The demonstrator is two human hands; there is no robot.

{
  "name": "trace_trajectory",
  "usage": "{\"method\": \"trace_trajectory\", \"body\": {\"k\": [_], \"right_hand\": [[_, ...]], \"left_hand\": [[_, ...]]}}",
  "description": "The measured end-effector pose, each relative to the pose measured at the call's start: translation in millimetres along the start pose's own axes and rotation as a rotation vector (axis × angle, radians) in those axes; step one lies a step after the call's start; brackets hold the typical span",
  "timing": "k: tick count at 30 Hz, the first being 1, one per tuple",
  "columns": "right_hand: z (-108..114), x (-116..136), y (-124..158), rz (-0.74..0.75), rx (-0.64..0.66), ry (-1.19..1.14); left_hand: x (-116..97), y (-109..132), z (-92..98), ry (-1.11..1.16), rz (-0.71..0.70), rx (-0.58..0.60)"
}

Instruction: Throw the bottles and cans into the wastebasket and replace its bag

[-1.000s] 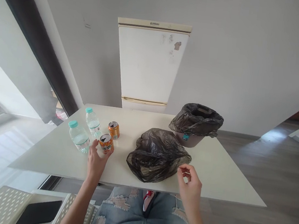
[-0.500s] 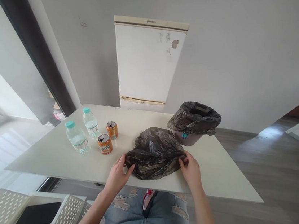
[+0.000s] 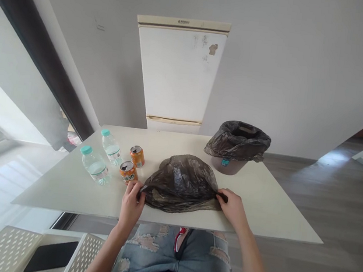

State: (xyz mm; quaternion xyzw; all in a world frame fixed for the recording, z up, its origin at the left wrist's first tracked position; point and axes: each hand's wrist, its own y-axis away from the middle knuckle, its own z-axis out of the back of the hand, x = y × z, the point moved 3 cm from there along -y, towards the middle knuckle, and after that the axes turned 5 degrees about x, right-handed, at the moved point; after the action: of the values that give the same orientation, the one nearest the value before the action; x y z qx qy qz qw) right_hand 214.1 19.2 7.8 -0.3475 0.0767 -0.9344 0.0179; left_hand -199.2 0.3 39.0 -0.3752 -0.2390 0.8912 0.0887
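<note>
A crumpled black plastic garbage bag (image 3: pixel 184 182) lies on the white table in front of me, its near edge stretched between my hands. My left hand (image 3: pixel 132 203) is closed on the bag's left corner, close to an orange drink can (image 3: pixel 128 172). The bag's right corner is pinched in my right hand (image 3: pixel 231 207). A second orange can (image 3: pixel 137 156) stands just behind the first, both upright with opened tops. Left of the cans are two clear plastic bottles, a nearer bottle (image 3: pixel 95 167) and a farther bottle (image 3: pixel 111 148), both with teal caps.
A trash bin (image 3: pixel 227 166) lined with a black bag stands at the back right of the white table (image 3: pixel 275 209). Beyond the table is a white refrigerator (image 3: pixel 179 74). At the lower left, a black flat object (image 3: pixel 51 256) lies between perforated white panels (image 3: pixel 5 249).
My left hand has moved left, from a looser hold to a closed grip, pulling the bag's edge wider and straighter. My right hand keeps its pinch on the other corner.
</note>
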Motion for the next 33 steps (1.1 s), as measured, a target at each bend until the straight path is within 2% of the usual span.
{"method": "trace_trajectory", "body": {"k": [4, 6, 9, 11, 13, 15, 18, 20, 21, 22, 24, 27, 30, 32, 33], "right_hand": [[23, -4, 18, -0.078, 0.057, -0.065], [35, 1, 31, -0.061, 0.205, -0.104], [48, 15, 51, 0.010, 0.532, -0.125], [58, 20, 60, 0.017, 0.643, -0.127], [68, 18, 60, -0.043, 0.646, -0.134], [77, 12, 50, -0.136, 0.578, -0.121], [85, 14, 15, -0.166, 0.297, -0.091], [80, 27, -18, -0.096, 0.107, -0.155], [73, 36, -36, -0.054, 0.070, -0.227], [63, 45, -54, -0.019, 0.090, -0.289], [38, 64, -86, -0.005, 0.254, -0.346], [4, 85, -112, -0.068, 0.475, -0.431], [-14, 97, -112, -0.073, 0.610, -0.458], [-15, 96, -105, -0.077, 0.615, -0.471], [-13, 92, -102, -0.086, 0.577, -0.475]], "left_hand": [[14, 8, 2.3, -0.029, 0.038, 0.029], [17, 14, 2.6, -0.111, 0.060, 0.097], [17, 21, 3.1, -0.269, 0.109, 0.225], [11, 23, 7.9, -0.316, 0.128, 0.216], [0, 21, 16.7, -0.306, 0.104, 0.131], [-14, 18, 27.4, -0.275, 0.070, 0.019], [-36, 15, 37.9, -0.202, 0.006, -0.097], [-47, 15, 35.5, -0.153, -0.047, -0.102], [-51, 15, 30.6, -0.138, -0.074, -0.071], [-53, 16, 23.6, -0.135, -0.092, -0.026], [-52, 19, 6.0, -0.153, -0.107, 0.076], [-39, 24, -19.4, -0.182, -0.100, 0.178], [-17, 29, -33.2, -0.189, -0.075, 0.223], [-3, 31, -34.6, -0.195, -0.062, 0.234], [2, 32, -33.2, -0.199, -0.062, 0.233]]}}
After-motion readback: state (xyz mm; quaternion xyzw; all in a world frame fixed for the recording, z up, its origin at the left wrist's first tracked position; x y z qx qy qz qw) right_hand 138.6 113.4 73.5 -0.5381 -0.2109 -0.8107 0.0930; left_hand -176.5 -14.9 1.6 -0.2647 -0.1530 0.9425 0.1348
